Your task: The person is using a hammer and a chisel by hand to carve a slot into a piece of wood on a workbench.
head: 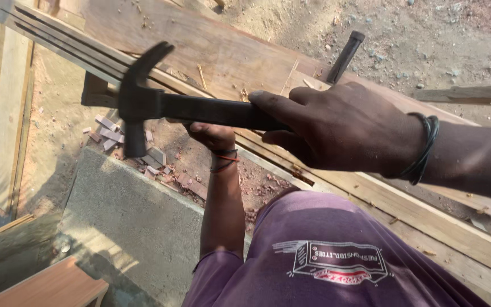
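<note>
My right hand (342, 133) grips the handle of a black claw hammer (143, 105), which is held level above the work with its head to the left and blurred by motion. A dark band sits on that wrist. My left hand (214, 136) reaches down under the hammer handle to the edge of a long wooden plank (228, 57). Its fingers are hidden behind the handle, and thin bands circle the wrist. My purple shirt (325, 256) fills the bottom of the view.
A dark metal chisel (345, 57) lies on the plank at the top right. Wood offcuts (109, 133) litter the sandy ground beside a grey concrete block (132, 216). More planks (7, 113) run along the left, with a wooden board (46, 287) at the bottom left.
</note>
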